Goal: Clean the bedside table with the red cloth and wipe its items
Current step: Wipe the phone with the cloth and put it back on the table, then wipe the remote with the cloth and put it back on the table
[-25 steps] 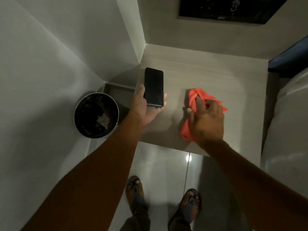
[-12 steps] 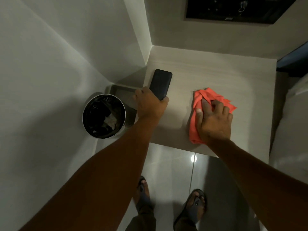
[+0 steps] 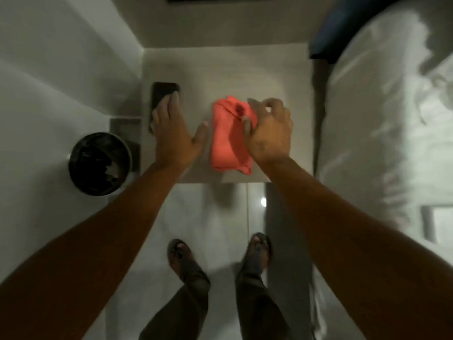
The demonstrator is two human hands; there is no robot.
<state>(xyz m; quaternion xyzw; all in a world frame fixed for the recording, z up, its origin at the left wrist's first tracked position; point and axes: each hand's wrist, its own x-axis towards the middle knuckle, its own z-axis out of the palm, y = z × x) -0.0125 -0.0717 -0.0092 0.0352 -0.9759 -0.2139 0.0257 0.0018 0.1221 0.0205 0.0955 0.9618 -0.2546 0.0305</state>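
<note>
The pale bedside table [image 3: 245,69] fills the middle of the view. A black phone [image 3: 161,93] lies flat near its left edge. My left hand [image 3: 174,136] rests palm down over the phone's near end, fingers spread, thumb stretched toward the cloth. The red cloth [image 3: 224,141] sits bunched on the table's front middle. My right hand [image 3: 267,133] is at the cloth's right side, thumb and fingers pinching a fold near its top.
A round black waste bin [image 3: 99,163] stands on the floor left of the table, against the white wall. A bed with white bedding [image 3: 392,119] runs along the right. My sandalled feet [image 3: 181,256] stand on the glossy tiled floor in front.
My left hand has laid the phone flat on the table's left side and now rests open on it. My right hand has lifted from pressing the cloth to pinching it. The view shifted right.
</note>
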